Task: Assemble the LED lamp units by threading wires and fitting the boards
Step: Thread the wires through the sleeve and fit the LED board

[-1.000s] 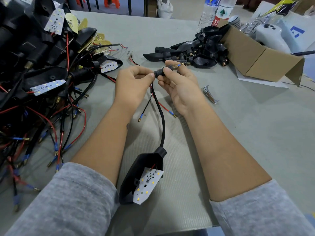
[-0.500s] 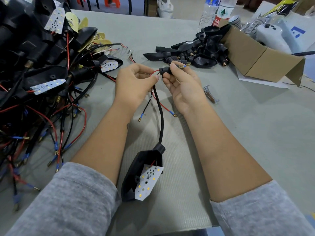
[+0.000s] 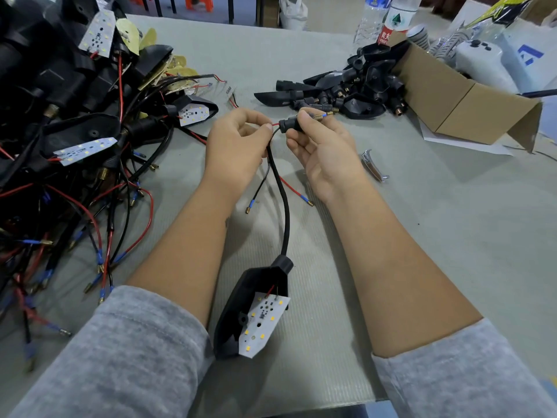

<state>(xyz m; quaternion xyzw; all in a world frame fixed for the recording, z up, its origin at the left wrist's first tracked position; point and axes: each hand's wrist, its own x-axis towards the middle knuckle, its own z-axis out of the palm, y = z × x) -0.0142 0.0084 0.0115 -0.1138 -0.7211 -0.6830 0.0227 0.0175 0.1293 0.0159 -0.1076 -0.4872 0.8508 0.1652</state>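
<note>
A black lamp housing (image 3: 244, 300) lies on the grey table between my forearms, with a white LED board (image 3: 263, 321) sitting loosely in it. A black sleeved cable (image 3: 284, 212) runs from the housing up to my hands. My left hand (image 3: 236, 146) pinches the red wire (image 3: 275, 124) where it enters a small black stem piece (image 3: 288, 125). My right hand (image 3: 324, 146) grips that stem, and a brass and blue wire tip (image 3: 324, 115) pokes out past its fingers. Loose black and red wire ends (image 3: 297, 193) hang below my hands.
A big heap of wired lamp units (image 3: 75, 131) fills the left side. Empty black housings (image 3: 340, 89) are piled at the back centre beside an open cardboard box (image 3: 464, 104). A small metal tool (image 3: 373, 165) lies right of my right hand. Bottles (image 3: 388, 19) stand at the back.
The wires have gone further through the stem, so the brass tip now sticks out beyond my right fingers. The lamp housing has slid a little towards my hands.
</note>
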